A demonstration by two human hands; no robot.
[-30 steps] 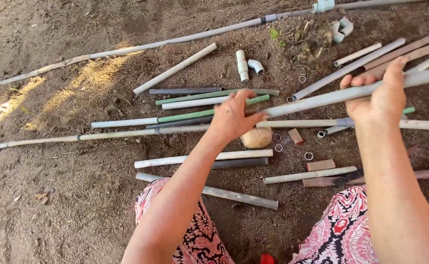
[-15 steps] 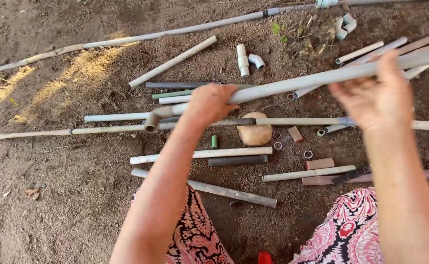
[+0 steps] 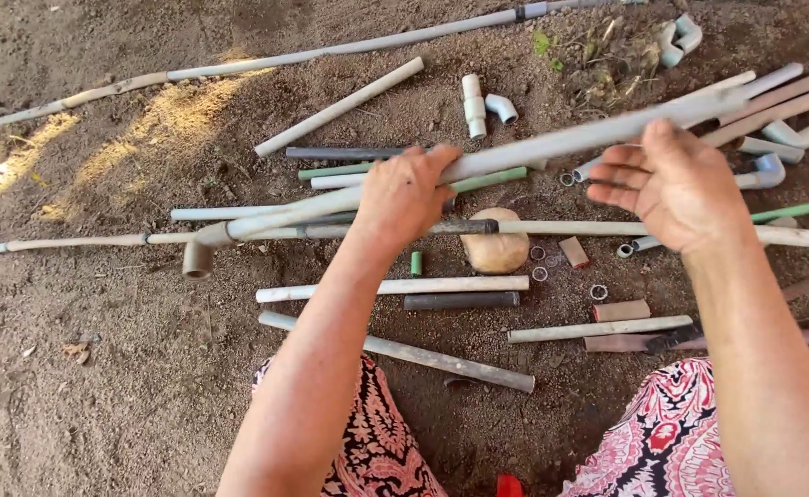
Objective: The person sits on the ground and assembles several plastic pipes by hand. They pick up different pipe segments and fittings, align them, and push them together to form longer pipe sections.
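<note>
Head view, held thing: a long grey pipe (image 3: 533,147) with an elbow fitting (image 3: 199,258) on its left end, lifted above the dirt ground (image 3: 100,387).
Long axis: runs from lower left to upper right, across both hands.
Left hand (image 3: 404,198): fingers clenched round the pipe near its middle; this hand is the nearer to the elbow end.
Right hand (image 3: 676,184): palm open behind the pipe, fingers spread; it seems to touch the pipe's underside, though motion blur makes contact hard to judge.
Below the pipe: loose pipe offcuts, a tan stone (image 3: 496,247) and small metal rings (image 3: 540,273).
Cut off: the pipe's right end blurs among other pipes near the edge; patterned fabric (image 3: 644,442) covers the knees.
</note>
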